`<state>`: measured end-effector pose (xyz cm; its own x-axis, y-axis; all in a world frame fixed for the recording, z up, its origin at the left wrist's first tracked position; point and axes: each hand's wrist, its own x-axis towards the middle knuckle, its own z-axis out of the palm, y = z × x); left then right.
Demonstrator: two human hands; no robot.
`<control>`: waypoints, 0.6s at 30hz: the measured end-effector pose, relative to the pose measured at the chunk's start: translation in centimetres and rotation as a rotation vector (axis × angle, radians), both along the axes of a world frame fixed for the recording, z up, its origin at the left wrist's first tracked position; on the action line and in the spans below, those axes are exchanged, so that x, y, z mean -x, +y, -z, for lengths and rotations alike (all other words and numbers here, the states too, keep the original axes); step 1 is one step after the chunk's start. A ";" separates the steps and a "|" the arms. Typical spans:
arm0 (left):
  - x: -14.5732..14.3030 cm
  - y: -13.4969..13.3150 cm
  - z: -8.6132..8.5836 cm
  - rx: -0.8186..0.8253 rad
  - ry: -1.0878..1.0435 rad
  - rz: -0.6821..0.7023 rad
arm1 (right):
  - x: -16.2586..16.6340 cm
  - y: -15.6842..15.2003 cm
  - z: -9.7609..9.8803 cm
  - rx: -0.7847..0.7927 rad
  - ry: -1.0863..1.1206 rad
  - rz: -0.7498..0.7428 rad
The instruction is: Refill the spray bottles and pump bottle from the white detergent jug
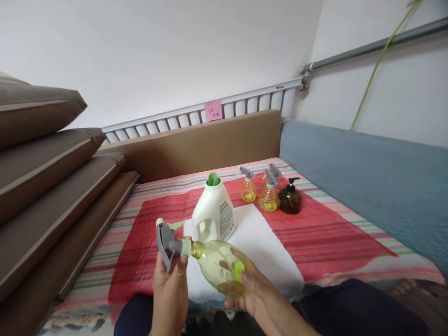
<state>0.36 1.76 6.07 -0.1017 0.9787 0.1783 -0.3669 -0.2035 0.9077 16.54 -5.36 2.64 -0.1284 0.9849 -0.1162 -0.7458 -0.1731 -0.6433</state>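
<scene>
jug on towel, mid-bed | tilted spray bottle just before jug, in both hands | two small sprayers and pump bottle behind-right of jug | stacked cushions left of jug | headboard behind jug

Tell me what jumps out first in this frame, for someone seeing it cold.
The yellow-green spray bottle lying sideways near the bottom centre, body cradled by the right hand, grey trigger head gripped by the left hand. Just behind it a white jug with a green cap stands on a white towel over the red striped cloth. Farther back, two small spray bottles and a dark pump bottle cluster together.
</scene>
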 end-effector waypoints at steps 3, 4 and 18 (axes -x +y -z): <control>0.4 0.2 -0.8 0.013 -0.032 -0.002 | -0.5 -0.1 -0.4 0.011 -0.027 0.039; 0.6 0.2 -1.2 0.017 -0.040 -0.008 | -0.6 -0.2 -0.5 0.012 -0.036 0.051; 0.8 -0.4 -3.6 0.089 0.072 0.133 | -0.1 -0.7 -1.0 -0.061 -0.106 0.020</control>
